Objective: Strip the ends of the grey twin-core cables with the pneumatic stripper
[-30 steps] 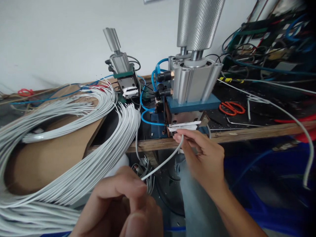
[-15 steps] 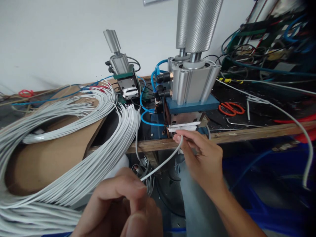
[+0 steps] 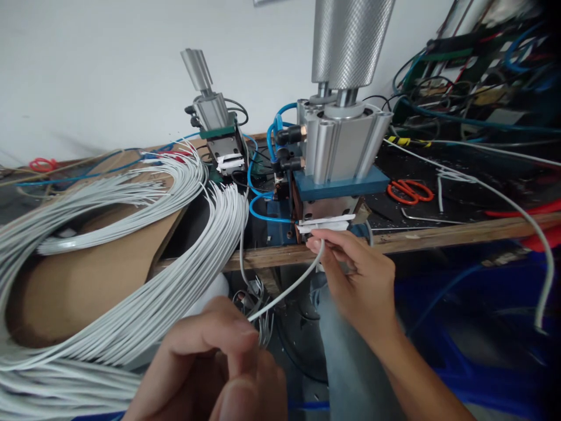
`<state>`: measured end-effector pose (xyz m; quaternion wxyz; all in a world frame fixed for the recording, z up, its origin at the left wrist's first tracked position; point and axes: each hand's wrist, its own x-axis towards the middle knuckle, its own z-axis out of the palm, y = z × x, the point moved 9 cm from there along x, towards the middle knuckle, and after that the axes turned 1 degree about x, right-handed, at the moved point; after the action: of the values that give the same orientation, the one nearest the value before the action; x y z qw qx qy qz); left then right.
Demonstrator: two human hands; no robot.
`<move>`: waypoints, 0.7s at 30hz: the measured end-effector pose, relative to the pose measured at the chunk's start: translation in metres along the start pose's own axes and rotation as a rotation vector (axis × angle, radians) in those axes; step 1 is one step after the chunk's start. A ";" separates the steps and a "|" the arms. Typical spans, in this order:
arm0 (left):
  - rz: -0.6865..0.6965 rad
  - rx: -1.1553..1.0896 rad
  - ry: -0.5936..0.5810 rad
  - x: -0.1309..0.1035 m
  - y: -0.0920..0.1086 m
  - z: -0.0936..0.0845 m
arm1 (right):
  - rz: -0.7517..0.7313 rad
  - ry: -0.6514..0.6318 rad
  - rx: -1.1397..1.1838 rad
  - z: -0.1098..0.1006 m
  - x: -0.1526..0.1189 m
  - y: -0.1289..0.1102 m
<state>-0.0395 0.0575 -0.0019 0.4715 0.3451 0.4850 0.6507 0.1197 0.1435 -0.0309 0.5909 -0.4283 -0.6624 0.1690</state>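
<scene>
My right hand pinches a white cable between thumb and fingers, right at the white-taped jaws of a pneumatic press. The cable's tip is hidden by the fingers and the jaws. From there the cable bends down toward my left hand, which is closed in the foreground with the cable running into its curled fingers. To the left, a thick bundle of white cables lies in a big loop, its cut ends pointing at the presses.
A second, smaller press stands behind at left. Cardboard lies under the cable bundle. Orange-handled scissors, a hex key and a loose white cable lie on the bench at right. Blue air hoses loop beside the nearer press.
Both hands keep almost the same pose, with the cable still held at the jaws. The view has shifted very slightly.
</scene>
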 end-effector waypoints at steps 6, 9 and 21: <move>-0.027 0.011 0.011 0.000 -0.001 0.002 | -0.012 0.009 0.001 0.000 0.000 -0.001; -0.022 0.015 0.002 0.000 -0.001 0.002 | -0.015 0.010 -0.005 -0.001 -0.001 -0.001; -0.059 -0.011 -0.106 0.002 -0.004 0.001 | -0.018 0.002 0.016 0.000 -0.002 0.000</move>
<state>-0.0379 0.0601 -0.0054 0.5172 0.3619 0.4658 0.6201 0.1195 0.1421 -0.0318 0.5965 -0.4178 -0.6642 0.1687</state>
